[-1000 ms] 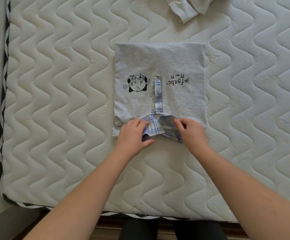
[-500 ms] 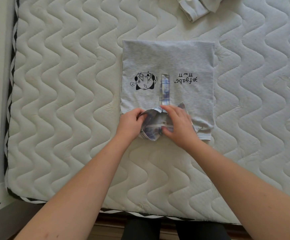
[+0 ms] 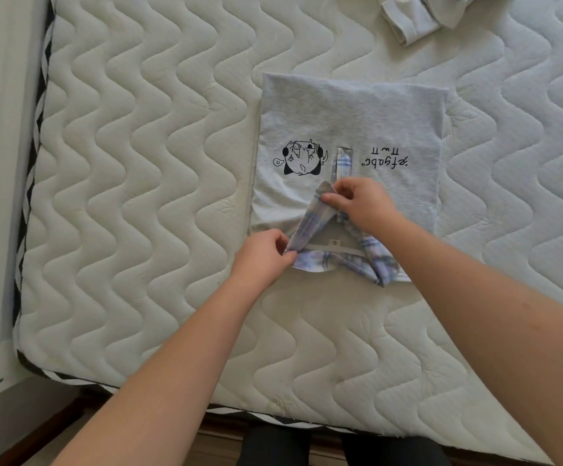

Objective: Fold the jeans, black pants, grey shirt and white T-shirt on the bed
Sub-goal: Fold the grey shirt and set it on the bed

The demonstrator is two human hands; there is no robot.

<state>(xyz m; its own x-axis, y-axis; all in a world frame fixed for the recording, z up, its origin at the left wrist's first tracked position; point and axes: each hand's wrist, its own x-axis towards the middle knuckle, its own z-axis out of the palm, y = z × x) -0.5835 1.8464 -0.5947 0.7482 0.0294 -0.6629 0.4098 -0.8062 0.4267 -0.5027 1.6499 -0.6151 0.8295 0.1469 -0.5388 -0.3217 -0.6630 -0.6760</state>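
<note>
On the quilted bed (image 3: pixel 139 196), seen from the head camera, the grey shirt (image 3: pixel 357 119) lies as a neat rectangle with its sleeves already tucked under, its printed front up and its neck end toward the person. The step in hand looks like tidying the plaid collar (image 3: pixel 310 227) before the last fold. The left hand (image 3: pixel 263 260) pinches the collar's left corner between thumb and fingertips, at the shirt's near-left edge. The right hand (image 3: pixel 361 205) pinches the collar's point further up, beside the plaid placket (image 3: pixel 342 163), with fingers curled round the cloth (the collar is stretched taut between the two grips). The next move probably calls for laying the collar flat and symmetrical, then taking the near edge and folding the shirt in half away from the body. A bunched white garment (image 3: pixel 414 15), possibly the T-shirt, lies well apart at the far edge. Jeans and black pants are not in view.
</note>
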